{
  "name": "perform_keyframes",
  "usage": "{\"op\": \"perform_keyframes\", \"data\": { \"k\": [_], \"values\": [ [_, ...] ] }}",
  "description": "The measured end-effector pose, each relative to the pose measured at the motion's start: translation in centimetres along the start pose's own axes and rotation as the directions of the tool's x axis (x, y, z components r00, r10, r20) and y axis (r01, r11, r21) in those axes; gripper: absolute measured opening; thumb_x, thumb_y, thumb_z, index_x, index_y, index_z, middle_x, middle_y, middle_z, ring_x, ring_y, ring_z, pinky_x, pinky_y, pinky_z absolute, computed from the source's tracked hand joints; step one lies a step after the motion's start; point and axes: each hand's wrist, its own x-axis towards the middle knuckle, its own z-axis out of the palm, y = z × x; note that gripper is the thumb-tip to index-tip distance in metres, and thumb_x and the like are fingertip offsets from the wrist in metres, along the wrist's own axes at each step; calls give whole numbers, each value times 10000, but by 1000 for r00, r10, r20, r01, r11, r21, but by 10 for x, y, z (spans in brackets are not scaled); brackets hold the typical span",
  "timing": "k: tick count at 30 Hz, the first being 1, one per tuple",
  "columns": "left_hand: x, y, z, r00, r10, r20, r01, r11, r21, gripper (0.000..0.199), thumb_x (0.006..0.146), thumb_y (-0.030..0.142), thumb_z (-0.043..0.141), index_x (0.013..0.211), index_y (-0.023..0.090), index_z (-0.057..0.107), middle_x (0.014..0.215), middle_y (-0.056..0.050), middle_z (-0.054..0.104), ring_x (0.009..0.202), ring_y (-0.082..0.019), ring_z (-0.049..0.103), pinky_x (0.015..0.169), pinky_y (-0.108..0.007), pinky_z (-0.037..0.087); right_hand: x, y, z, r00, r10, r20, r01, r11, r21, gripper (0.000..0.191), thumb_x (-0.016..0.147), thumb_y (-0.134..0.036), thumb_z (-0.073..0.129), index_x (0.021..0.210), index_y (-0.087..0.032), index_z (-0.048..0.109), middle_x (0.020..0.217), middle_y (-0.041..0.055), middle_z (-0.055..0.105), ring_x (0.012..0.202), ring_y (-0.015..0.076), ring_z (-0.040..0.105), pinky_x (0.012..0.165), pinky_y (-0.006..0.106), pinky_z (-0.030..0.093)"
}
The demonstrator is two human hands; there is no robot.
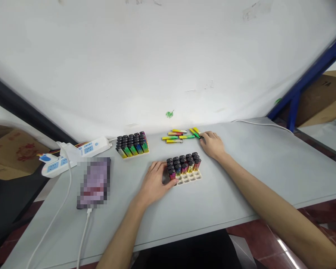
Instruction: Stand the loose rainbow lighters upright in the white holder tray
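My left hand (154, 184) grips the left end of a pale tray (192, 177), its thumb along the front corner. Upright lighters (184, 167) with black tops and multicoloured bodies fill the tray's back rows; the holes along the front show bare, apart from one lighter at the left corner. My right hand (212, 145) reaches to the loose lighters near the wall. Its fingertips close on the black end of a green lighter (196, 134). More yellow, green and red lighters (177, 136) lie flat just left of that hand.
A second tray packed with upright lighters (132, 145) stands at the back left. Beside it are a white power strip (75, 157) and a pixelated device (95, 183) on a white cable (82, 235). The white wall (168, 67) borders the grey table's (257, 160) back edge.
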Motion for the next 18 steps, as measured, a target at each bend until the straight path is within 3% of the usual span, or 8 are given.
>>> {"op": "perform_keyframes", "data": {
  "k": [7,12,18],
  "values": [
    [1,0,0,1000,-11,3,11,1000,13,466,842,449,690,1209,189,567,1187,-88,619,1192,-306,507,1014,-473,460,-7,1,-4,998,-13,-66,14,1000,9,410,948,-404,495,1281,-224,652,1388,149,498,1245,342,431,1018,467,373],
    [0,0,0,1000,-5,-7,5,1000,3,449,842,452,692,1191,195,574,1188,-86,619,1199,-305,510,1020,-470,455,-19,-3,-4,994,80,-80,-81,997,-1,442,924,-470,524,1194,-146,657,1221,181,574,1110,345,475,937,456,391],
    [0,1,-1,1000,-8,0,8,1000,7,471,850,449,684,1223,188,563,1228,-92,616,1228,-304,497,1043,-470,441,-33,-4,-9,981,194,-11,-192,979,64,327,918,-372,491,1065,-144,674,1080,175,641,1035,336,534,911,464,397]
  ]
}}
